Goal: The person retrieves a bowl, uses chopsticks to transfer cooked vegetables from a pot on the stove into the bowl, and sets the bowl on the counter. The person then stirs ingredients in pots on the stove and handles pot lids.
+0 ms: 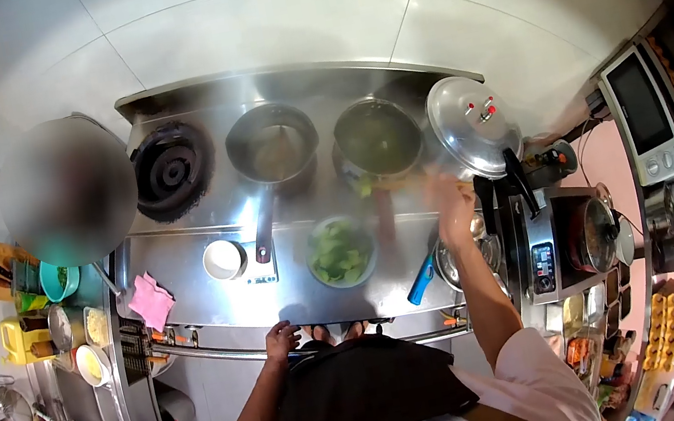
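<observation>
My right hand (450,201) is raised at the right of the steel counter, just below the pressure cooker (471,128). Motion smears its fingers, and a blurred light strip lies between it and the right pan (378,138), which holds greenish liquid. A bit of green hangs by that pan's lower rim. My left hand (282,340) is at the counter's front edge with its fingers curled; whether it holds anything is hidden. Between the hands, a bowl of green leafy pieces (340,253) stands on the counter. The left pan (272,143) holds cloudy liquid.
A black burner (173,172) is at the back left. On the counter are a white bowl (223,259), a scale (261,269), a pink cloth (152,302) and a blue-handled utensil (422,280). A pot (591,236) stands on a cooker at right.
</observation>
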`<state>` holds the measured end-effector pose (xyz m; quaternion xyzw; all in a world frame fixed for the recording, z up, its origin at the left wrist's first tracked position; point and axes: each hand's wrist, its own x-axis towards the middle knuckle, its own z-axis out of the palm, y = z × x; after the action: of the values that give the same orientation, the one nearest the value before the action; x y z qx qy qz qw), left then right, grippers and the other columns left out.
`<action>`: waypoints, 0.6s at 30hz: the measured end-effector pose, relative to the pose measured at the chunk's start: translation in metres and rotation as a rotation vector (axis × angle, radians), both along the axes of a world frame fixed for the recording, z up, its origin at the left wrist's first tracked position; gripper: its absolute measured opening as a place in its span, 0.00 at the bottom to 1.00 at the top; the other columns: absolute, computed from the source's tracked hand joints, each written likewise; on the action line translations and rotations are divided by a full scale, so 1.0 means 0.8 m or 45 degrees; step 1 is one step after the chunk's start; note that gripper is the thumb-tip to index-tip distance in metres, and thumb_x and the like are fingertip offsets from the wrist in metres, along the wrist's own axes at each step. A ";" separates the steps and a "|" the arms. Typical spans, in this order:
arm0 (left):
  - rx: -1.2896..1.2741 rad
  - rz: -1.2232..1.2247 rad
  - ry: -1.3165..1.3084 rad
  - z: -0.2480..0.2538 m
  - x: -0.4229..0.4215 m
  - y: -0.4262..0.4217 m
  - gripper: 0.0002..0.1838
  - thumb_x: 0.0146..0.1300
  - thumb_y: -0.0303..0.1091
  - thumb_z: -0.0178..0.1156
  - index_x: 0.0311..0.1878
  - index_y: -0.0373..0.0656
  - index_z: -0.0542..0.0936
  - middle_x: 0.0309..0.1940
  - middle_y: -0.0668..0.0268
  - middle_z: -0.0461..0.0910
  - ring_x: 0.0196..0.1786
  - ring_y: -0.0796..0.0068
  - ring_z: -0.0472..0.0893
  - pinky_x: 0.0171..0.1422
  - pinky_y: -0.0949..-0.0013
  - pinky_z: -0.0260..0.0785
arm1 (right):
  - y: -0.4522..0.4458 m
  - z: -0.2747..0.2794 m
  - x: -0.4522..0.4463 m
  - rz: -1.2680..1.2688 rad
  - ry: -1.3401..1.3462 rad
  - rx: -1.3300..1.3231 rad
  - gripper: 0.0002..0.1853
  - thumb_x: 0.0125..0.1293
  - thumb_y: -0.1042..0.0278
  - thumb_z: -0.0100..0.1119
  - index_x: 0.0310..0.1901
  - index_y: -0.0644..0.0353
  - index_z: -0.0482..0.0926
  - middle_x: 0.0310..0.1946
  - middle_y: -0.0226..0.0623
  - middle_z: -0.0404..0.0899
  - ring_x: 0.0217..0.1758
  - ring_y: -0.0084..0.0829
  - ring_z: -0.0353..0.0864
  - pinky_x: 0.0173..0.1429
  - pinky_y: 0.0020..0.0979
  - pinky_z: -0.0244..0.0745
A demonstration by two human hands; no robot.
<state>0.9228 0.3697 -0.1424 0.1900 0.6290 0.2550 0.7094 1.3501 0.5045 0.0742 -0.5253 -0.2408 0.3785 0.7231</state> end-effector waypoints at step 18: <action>-0.054 0.004 0.071 -0.013 -0.005 -0.013 0.23 0.63 0.30 0.55 0.61 0.35 0.68 0.42 0.55 0.81 0.37 0.65 0.83 0.36 0.69 0.76 | -0.031 0.028 -0.087 0.617 -0.619 -0.452 0.11 0.69 0.69 0.55 0.41 0.70 0.80 0.27 0.38 0.81 0.22 0.25 0.81 0.26 0.24 0.78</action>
<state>0.9189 0.3594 -0.1527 0.1808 0.6543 0.2373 0.6949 1.2807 0.4795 0.0965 -0.6446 -0.4531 0.4385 0.4323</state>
